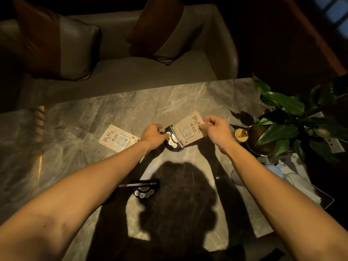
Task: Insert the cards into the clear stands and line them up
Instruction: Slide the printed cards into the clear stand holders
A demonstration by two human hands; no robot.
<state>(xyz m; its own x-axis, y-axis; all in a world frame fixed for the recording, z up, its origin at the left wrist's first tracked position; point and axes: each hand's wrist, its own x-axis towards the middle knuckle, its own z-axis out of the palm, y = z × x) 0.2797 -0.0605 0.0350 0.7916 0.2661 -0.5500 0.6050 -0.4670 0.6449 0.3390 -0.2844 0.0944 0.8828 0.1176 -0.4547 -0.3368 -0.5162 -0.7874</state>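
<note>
My left hand (153, 135) grips the black base (174, 141) of a clear stand that lies tipped on the marble table (113, 110). My right hand (216, 129) pinches the top edge of a cream card marked 02 (188, 127), which sits between the stand's clear panels. A second cream card, marked 10 (117, 138), lies flat on the table left of my left hand. Another clear stand with a black base (143, 189) lies on its side nearer to me, between my forearms.
A potted green plant (282, 127) and a small round holder of toothpicks (241, 135) stand at the right. White items and a glass (237, 178) sit near the right edge. A brass object (38, 121) stands at the left. A sofa with cushions (131, 59) is behind the table.
</note>
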